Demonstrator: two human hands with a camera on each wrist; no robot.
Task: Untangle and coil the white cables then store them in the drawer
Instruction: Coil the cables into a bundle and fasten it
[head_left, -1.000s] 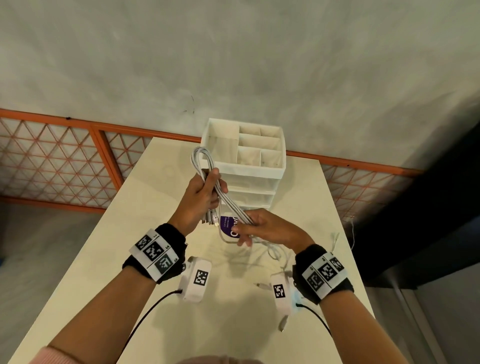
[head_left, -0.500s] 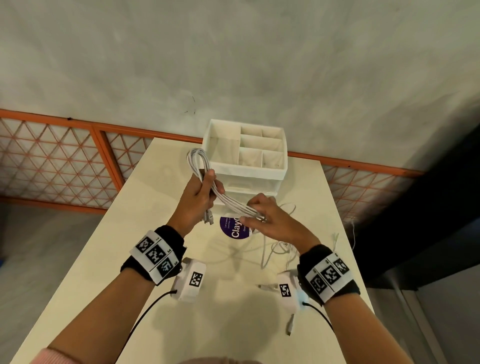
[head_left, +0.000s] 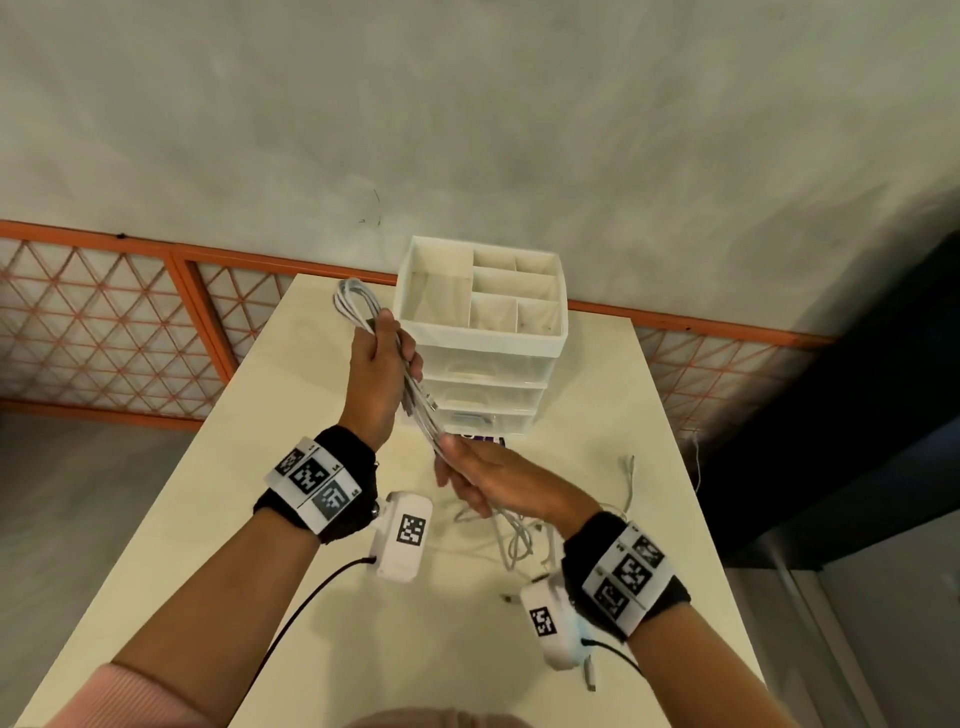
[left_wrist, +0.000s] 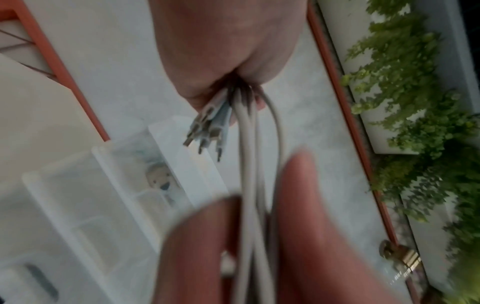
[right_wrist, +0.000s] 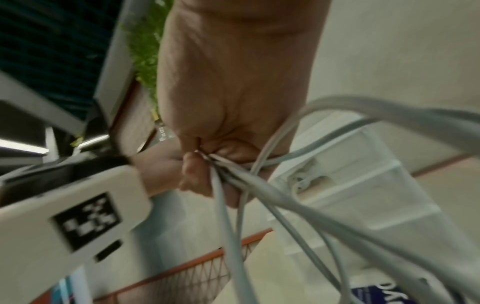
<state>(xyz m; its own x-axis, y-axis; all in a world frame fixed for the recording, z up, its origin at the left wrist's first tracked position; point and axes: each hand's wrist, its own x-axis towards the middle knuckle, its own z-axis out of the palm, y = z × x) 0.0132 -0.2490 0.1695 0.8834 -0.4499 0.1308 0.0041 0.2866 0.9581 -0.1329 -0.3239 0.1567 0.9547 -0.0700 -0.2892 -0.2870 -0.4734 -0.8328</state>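
My left hand (head_left: 382, 358) grips a folded bundle of white cables (head_left: 354, 301), its loop sticking up above the fist. In the left wrist view the cables (left_wrist: 248, 164) and several plug ends (left_wrist: 207, 131) hang out of the fist. The strands run down to my right hand (head_left: 467, 475), which holds them in a fist; the right wrist view shows the cables (right_wrist: 233, 216) leaving its curled fingers (right_wrist: 197, 181). Loose cable ends (head_left: 511, 540) trail on the table under the right wrist. The white drawer unit (head_left: 483, 358) stands just behind both hands, drawers closed.
The cream table (head_left: 218, 519) has an orange lattice railing (head_left: 104, 332) behind it and a dark drop at its right edge. A purple sticker (head_left: 483, 439) lies in front of the drawer unit. The unit's top tray (head_left: 441, 288) has open compartments. One cable end (head_left: 628, 478) lies far right.
My left hand has lifted the bundle and tilted it more upright. My right hand has slid down along the strands toward me and lower, closing round them.
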